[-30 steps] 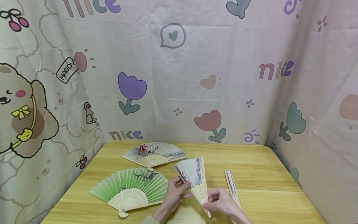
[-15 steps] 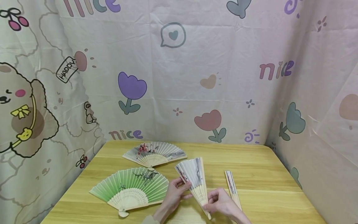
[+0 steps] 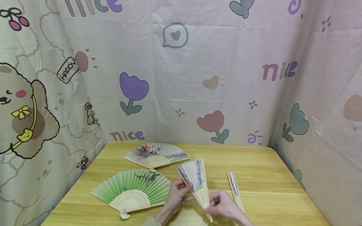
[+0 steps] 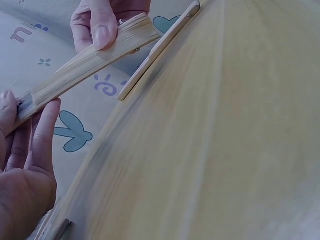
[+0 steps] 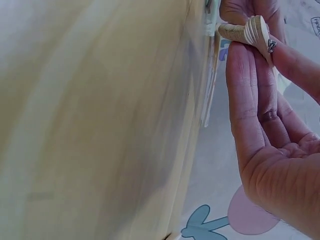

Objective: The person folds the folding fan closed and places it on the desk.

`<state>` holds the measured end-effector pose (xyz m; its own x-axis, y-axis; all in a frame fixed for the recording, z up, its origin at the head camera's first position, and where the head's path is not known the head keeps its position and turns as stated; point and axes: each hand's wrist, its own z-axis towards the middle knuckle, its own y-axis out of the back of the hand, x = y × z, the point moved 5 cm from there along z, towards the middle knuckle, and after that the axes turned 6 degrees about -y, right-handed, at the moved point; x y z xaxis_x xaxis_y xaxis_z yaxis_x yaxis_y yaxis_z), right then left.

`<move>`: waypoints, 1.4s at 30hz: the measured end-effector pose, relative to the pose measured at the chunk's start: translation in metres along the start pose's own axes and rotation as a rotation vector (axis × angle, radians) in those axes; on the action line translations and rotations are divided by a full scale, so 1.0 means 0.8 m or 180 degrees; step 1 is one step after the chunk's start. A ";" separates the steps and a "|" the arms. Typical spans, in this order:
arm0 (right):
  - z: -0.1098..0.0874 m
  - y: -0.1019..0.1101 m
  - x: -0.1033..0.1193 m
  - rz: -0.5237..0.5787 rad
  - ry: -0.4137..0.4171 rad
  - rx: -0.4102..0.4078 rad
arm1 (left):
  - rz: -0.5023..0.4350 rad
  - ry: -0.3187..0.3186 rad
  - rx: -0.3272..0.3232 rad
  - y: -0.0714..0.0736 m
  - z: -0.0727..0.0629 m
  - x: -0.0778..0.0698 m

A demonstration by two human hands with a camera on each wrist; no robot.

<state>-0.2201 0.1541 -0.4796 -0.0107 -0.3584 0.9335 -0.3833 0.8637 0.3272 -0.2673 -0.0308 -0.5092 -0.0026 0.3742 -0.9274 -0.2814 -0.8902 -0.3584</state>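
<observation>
Partly opened fan [image 3: 193,175] narrows slightly between two hands

Patterned cloth [image 3: 181,69] hangs behind the wooden desk [image 3: 268,182], both unchanged from a second ago. The green fan [image 3: 135,186], spread wide, lies on the desk's left side where it lay before; the grey fan [image 3: 156,155] with red blossom is also spread, just behind it and likewise unmoved.

The partly opened fan is held near the desk's front, right of the green one. Compared with a second ago, its right edge leans a little further left at the top and its narrow end sits slightly lower. The left hand [image 3: 176,196] has thumb and fingers clamped on its left edge; the right hand [image 3: 223,204] pinches near the narrow end. Both have hardly shifted.

Beside the right hand, the folded fan [image 3: 235,190] lies undisturbed. A small metal rivet [image 5: 272,46] shows at the held fan's end.
</observation>
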 end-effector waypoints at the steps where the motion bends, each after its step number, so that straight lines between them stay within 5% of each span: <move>1: 0.000 0.000 0.000 -0.0027 0.0010 -0.0007 | -0.0001 0.0003 0.0007 0.000 0.000 0.000; 42: -0.002 -0.008 0.000 -0.0012 0.0163 0.0245 | 0.0112 0.0004 0.0153 -0.002 0.001 0.001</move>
<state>-0.2165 0.1490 -0.4817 0.0372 -0.3413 0.9392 -0.4531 0.8319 0.3203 -0.2676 -0.0286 -0.5090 -0.0122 0.3426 -0.9394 -0.3270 -0.8892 -0.3200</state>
